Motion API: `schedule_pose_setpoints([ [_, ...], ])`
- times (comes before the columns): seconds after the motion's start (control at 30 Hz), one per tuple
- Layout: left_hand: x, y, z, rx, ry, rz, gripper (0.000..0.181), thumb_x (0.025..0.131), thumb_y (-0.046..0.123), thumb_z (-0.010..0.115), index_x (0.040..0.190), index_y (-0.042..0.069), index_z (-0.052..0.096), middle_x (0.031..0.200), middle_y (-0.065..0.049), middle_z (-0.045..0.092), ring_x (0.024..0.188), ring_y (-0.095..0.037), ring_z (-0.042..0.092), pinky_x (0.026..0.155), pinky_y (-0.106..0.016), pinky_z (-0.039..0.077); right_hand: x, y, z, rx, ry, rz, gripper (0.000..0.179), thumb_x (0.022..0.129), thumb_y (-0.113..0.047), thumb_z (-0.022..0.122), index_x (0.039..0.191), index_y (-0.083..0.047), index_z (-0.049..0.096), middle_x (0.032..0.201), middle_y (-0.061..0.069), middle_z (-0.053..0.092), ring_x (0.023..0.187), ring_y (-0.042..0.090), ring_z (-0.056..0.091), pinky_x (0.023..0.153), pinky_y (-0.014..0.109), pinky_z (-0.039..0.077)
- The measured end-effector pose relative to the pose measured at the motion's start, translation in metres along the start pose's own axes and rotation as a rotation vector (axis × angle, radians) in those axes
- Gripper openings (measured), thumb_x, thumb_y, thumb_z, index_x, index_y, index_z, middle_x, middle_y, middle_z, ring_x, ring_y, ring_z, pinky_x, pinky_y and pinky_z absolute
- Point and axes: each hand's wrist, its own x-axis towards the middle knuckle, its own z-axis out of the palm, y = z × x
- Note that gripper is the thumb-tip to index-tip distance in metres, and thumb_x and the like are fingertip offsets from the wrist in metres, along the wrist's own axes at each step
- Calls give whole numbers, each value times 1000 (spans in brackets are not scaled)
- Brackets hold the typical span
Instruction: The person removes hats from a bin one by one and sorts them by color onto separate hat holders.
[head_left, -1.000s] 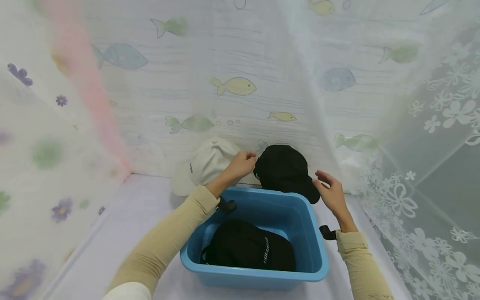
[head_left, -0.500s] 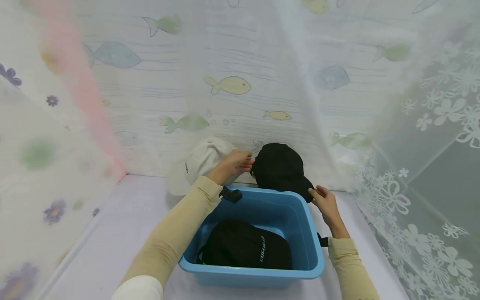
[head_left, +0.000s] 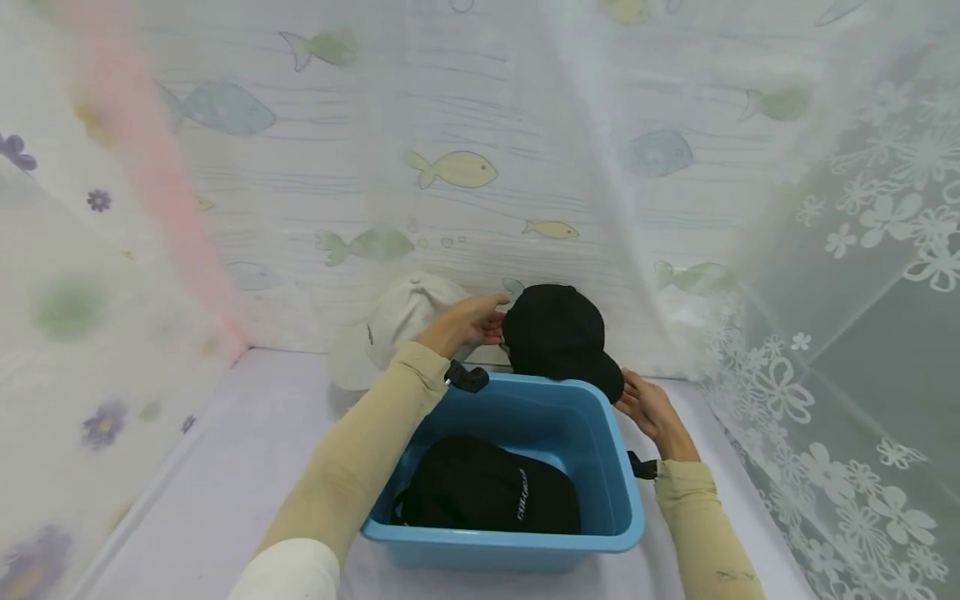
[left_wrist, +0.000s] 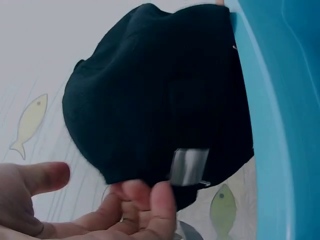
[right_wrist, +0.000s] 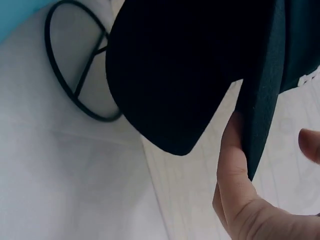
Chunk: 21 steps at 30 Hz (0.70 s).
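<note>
A black cap [head_left: 555,329] sits at the back, behind the blue tub's far rim, its brim [right_wrist: 260,105] pointing right and down. My left hand [head_left: 472,323] is at its left side; in the left wrist view the fingertips [left_wrist: 162,195] touch the cap's edge beside a metal buckle [left_wrist: 189,166], thumb spread apart. At the brim is my right hand [head_left: 647,406]. The right wrist view shows a fingertip against the brim's underside, with the thumb [right_wrist: 310,144] away from it. A second black cap [head_left: 487,487] with white lettering lies inside the blue tub [head_left: 502,542].
An off-white cap [head_left: 405,312] stands left of the black one, partly behind my left hand. A dark wire ring [right_wrist: 60,75] with a crossbar rests on the white surface. Fish-printed curtain [head_left: 450,200] hangs behind, floral netting [head_left: 862,350] at the right.
My right hand has moved down and left to the brim, its fingers now under it. The left hand has reached the black cap's side. The view has shifted slightly.
</note>
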Motion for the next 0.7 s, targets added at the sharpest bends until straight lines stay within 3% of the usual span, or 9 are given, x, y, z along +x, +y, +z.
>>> schedule_pose_setpoints([
  [0.1, 5, -3, 2, -78, 29, 49, 37, 108, 36, 49, 103, 1, 59, 86, -7, 56, 76, -18, 54, 87, -33, 49, 1, -3, 1, -67, 8, 9, 57, 107, -34, 53, 148, 1, 33, 119, 5, 57, 89, 3, 64, 82, 21, 58],
  [0.23, 11, -8, 4, -219, 14, 138, 46, 106, 35, 53, 132, -4, 55, 116, -15, 61, 102, -25, 61, 103, -37, 49, 2, -7, 5, -225, 7, -12, 80, 105, -35, 57, 157, 10, 17, 153, 27, 36, 94, 4, 62, 81, 18, 57],
  [0.3, 12, -9, 4, -251, 1, 186, 56, 104, 34, 59, 144, -4, 48, 132, -19, 58, 116, -28, 60, 109, -39, 47, 3, -9, 9, -297, 7, -39, 81, 104, -33, 58, 157, 12, 17, 158, 32, 29, 97, 5, 61, 80, 17, 57],
  [0.37, 11, -11, 4, -230, 16, 231, 65, 100, 36, 67, 148, -2, 45, 140, -22, 56, 122, -31, 60, 108, -40, 48, 5, -11, 12, -364, 6, -70, 79, 104, -31, 59, 157, 12, 19, 158, 33, 28, 98, 4, 61, 81, 16, 56],
  [0.5, 10, -15, 6, -98, 91, 274, 80, 88, 43, 79, 145, -3, 47, 134, -23, 62, 116, -33, 66, 100, -41, 55, 9, -15, 13, -418, 15, -103, 75, 103, -29, 61, 155, 13, 25, 153, 35, 36, 91, 0, 62, 80, 16, 56],
  [0.6, 9, -21, 9, 5, 130, 285, 79, 83, 46, 83, 136, -5, 54, 131, -21, 63, 110, -31, 69, 97, -41, 57, 11, -21, 10, -425, 35, -105, 74, 102, -28, 62, 154, 13, 28, 151, 35, 37, 85, -3, 62, 78, 15, 56],
  [0.7, 8, -26, 13, 76, 170, 306, 67, 82, 47, 84, 119, -4, 62, 133, -20, 63, 105, -29, 69, 96, -40, 57, 12, -30, 8, -429, 54, -95, 75, 101, -27, 64, 154, 13, 28, 152, 35, 35, 82, -4, 61, 76, 14, 55],
])
